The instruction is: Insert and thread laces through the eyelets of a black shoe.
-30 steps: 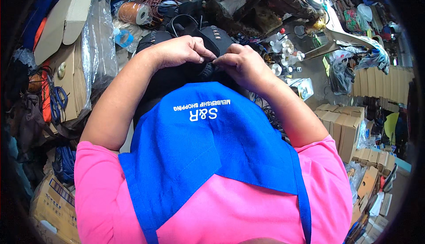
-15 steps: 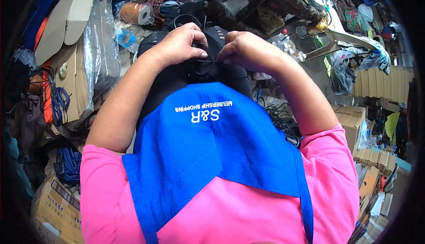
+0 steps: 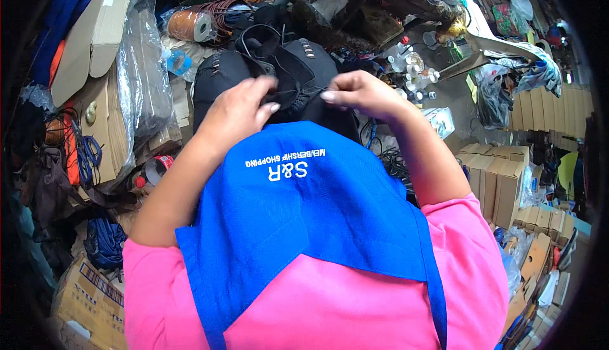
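Note:
On my dark-clothed lap sits a black shoe-like piece [image 3: 299, 74] with a raised strap loop and a gathered, stitched-looking edge; its exact kind is unclear. My right hand [image 3: 361, 93] pinches a thin dark thread [image 3: 312, 88] at the piece's right side, thumb against forefinger. On the near left side my left hand [image 3: 238, 109] is curled close to the piece, its fingers blurred. What it grips, if anything, is hard to make out. A blue apron [image 3: 254, 204] covers my front up to the piece.
An orange thread spool [image 3: 190, 26] and a blue-capped plastic bottle [image 3: 179, 60] lie far left. Small white bottles [image 3: 415, 74] cluster at right, near a metal-edged stand [image 3: 466, 67]. Cardboard boxes [image 3: 498, 172] are stacked at right; cardboard sheets [image 3: 104, 115] lean at left.
Both hands have moved nearer to me and apart from each other, uncovering more of the black piece and its strap loop. A thread now shows by the right hand.

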A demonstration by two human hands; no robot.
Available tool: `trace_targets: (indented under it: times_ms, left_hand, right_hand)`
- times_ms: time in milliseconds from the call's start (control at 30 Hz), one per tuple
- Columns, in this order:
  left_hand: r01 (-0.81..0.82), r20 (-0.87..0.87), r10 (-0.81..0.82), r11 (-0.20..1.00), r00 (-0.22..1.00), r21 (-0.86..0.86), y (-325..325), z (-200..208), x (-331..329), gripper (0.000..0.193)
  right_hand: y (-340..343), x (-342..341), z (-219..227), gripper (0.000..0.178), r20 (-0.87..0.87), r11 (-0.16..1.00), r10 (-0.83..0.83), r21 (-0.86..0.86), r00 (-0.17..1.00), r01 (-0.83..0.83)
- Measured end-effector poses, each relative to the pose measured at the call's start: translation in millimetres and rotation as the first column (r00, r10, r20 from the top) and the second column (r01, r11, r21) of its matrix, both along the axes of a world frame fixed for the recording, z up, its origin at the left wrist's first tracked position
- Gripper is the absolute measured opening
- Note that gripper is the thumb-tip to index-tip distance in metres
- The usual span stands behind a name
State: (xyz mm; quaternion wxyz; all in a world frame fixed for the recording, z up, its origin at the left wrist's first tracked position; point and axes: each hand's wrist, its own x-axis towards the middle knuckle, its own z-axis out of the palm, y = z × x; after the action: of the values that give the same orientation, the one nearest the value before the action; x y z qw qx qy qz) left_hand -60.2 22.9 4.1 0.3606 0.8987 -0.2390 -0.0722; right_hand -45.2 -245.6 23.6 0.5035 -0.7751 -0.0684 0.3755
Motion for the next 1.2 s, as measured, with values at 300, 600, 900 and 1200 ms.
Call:
trace_targets:
  times_ms: [300, 600, 900, 1200]
  left_hand:
    - [-0.313, -0.377, 0.155, 0.858, 0.913, -0.406, 62, 26, 38, 0.037]
    - [-0.721, -0.714, -0.427, 0.181, 0.555, -0.669, 42, -12, 66, 0.044]
    - [-0.535, -0.621, 0.256, 0.784, 0.741, -0.316, 109, 4, 64, 0.033]
    - [-0.214, -0.043, 0.229, 0.951, 0.972, 0.225, 50, -10, 96, 0.054]
  right_hand:
    - [-85, -16, 28, 0.027, 0.029, 0.834, -0.480, 0.326, 0.877, 0.445]
    - [-38, -81, -1, 0.033, 0.634, 0.777, 0.439, -0.624, 0.636, 0.086]
    - [-82, -71, -22, 0.052, -0.007, 0.643, -0.760, 0.142, 0.650, 0.753]
    - [47, 14, 34, 0.033, 0.425, 0.955, 0.108, -0.297, 0.899, 0.025]
